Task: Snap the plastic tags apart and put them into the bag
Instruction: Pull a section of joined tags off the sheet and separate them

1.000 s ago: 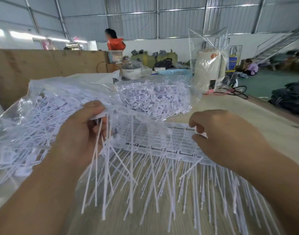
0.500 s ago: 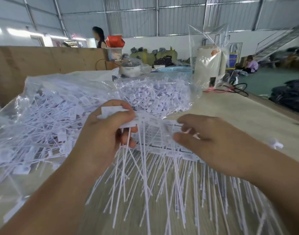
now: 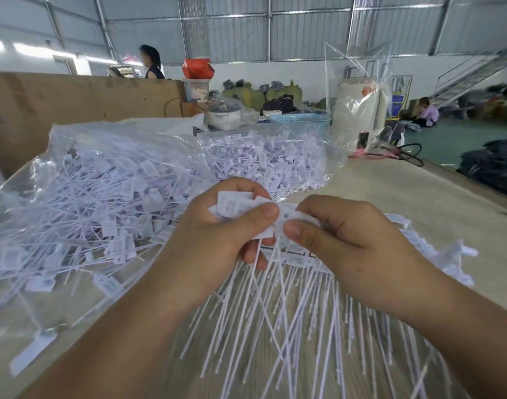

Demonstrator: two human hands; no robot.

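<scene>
A joined strip of white plastic tags (image 3: 292, 256) with long thin tails hangs over the wooden table (image 3: 419, 203). My left hand (image 3: 217, 240) grips a small bunch of separated tags (image 3: 233, 204), thumb pressed on top. My right hand (image 3: 347, 240) pinches the end of the strip right beside it, thumb nearly touching the left thumb. A large clear plastic bag (image 3: 73, 197) full of loose tags lies open to the left and behind my hands.
A cardboard sheet (image 3: 73, 96) stands along the far left. Behind the bag sit a pot (image 3: 223, 115), a blue basket (image 3: 298, 119) and a white appliance wrapped in plastic (image 3: 355, 116). One loose tag (image 3: 33, 352) lies at the near left. People are in the background.
Both hands have drawn together along the strip. The left hand has gathered more snapped-off tags and moved right; the right hand has slid left to the strip's end.
</scene>
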